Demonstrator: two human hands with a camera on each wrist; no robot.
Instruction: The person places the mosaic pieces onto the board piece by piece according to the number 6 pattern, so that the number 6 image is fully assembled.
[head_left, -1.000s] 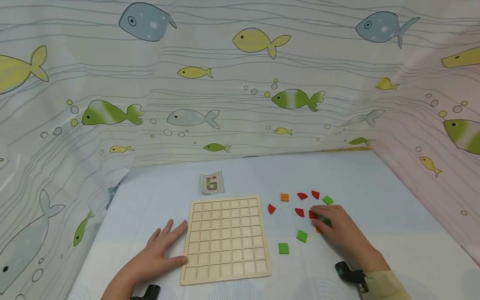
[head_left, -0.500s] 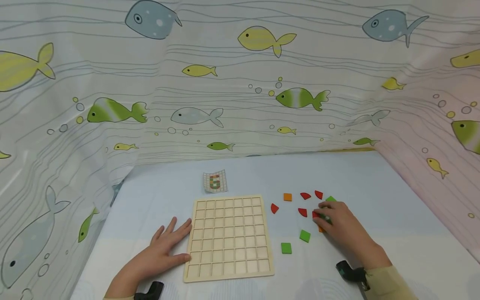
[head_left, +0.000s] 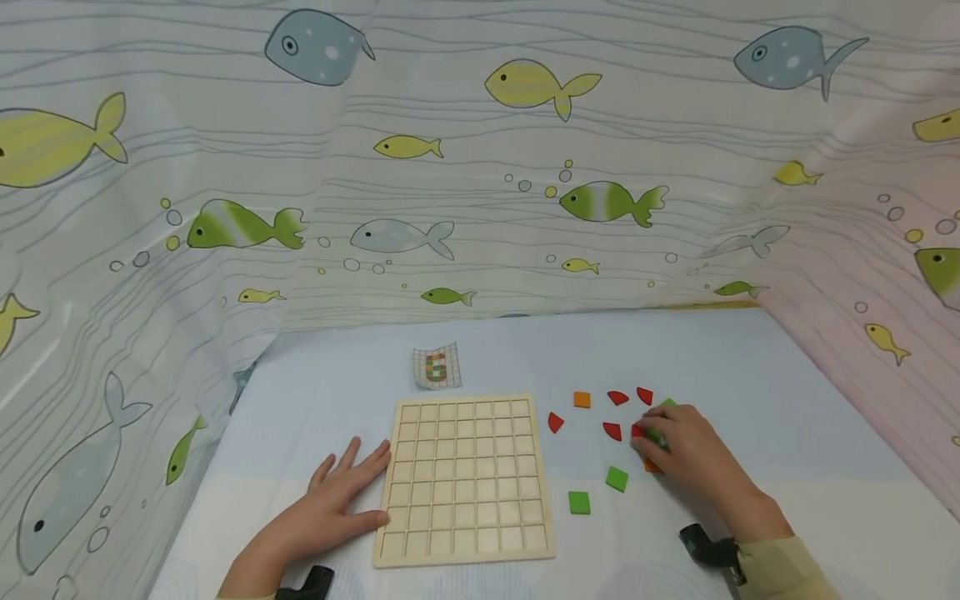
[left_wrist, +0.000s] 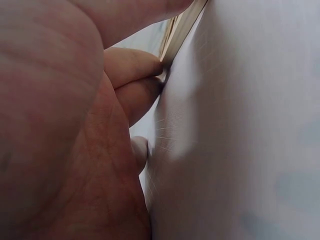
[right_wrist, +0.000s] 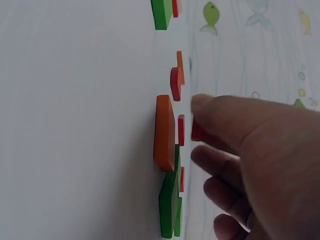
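Observation:
My left hand (head_left: 333, 506) lies with spread fingers at the left edge of a wooden grid board (head_left: 466, 480). In the left wrist view its fingertips (left_wrist: 152, 65) touch the board's side. To the right of the board, my right hand (head_left: 686, 446) pinches a small red tile (right_wrist: 196, 131) between thumb and fingers, partly hidden by the thumb. In the right wrist view, that tile appears raised off the table. Beneath the hand lie an orange square tile (right_wrist: 164, 134) and green tiles (right_wrist: 169, 205), partly covered in the head view.
Several red quarter-circle tiles (head_left: 612, 431), an orange square (head_left: 582, 400) and green squares (head_left: 579, 502) are scattered between board and right hand. A small pattern card (head_left: 437, 367) showing a coloured figure on a grid lies behind the board. Fish-printed cloth (head_left: 480, 208) encloses the table.
The head view has shifted slightly, moving everything a little rightward. My right fingers and thumb have drawn closer together on the red tile. The left hand stays at the board's edge.

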